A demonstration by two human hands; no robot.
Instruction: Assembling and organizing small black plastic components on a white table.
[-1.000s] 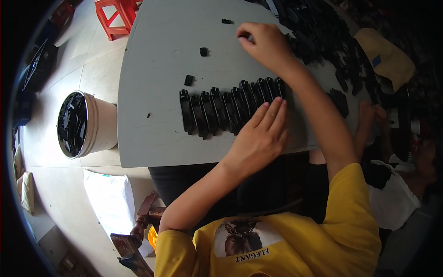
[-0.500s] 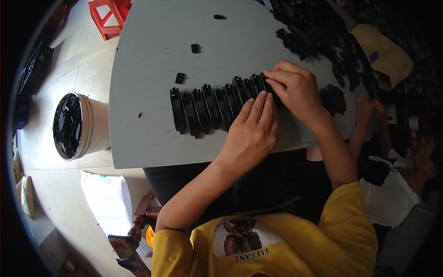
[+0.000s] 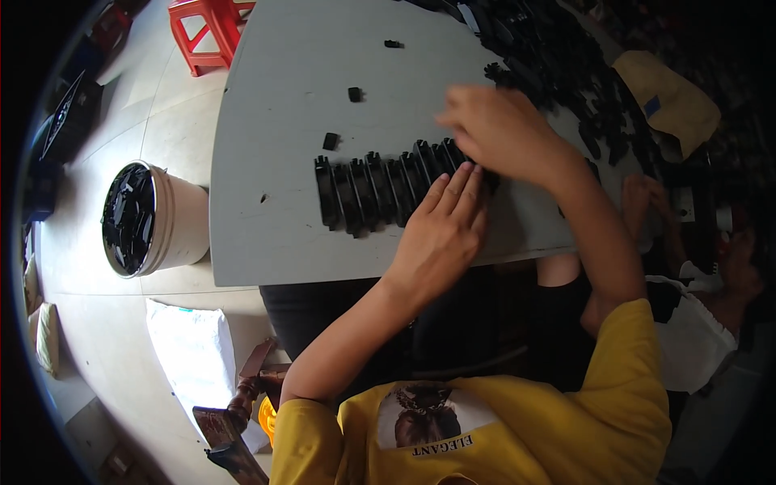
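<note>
While left hand (image 3: pixel 440 242), fingers (image 3: pixel 454 190) extended, touches black parts (image 3: pixel 372 192), right hand (image 3: pixel 503 129) half-curled.

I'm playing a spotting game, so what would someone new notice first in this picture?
Probably the yellow T-shirt at the bottom, then the row of narrow black parts on the grey table, with the left hand resting toward its right end. A pale bucket full of black pieces stands at the left, a red stool at the top left.
</note>
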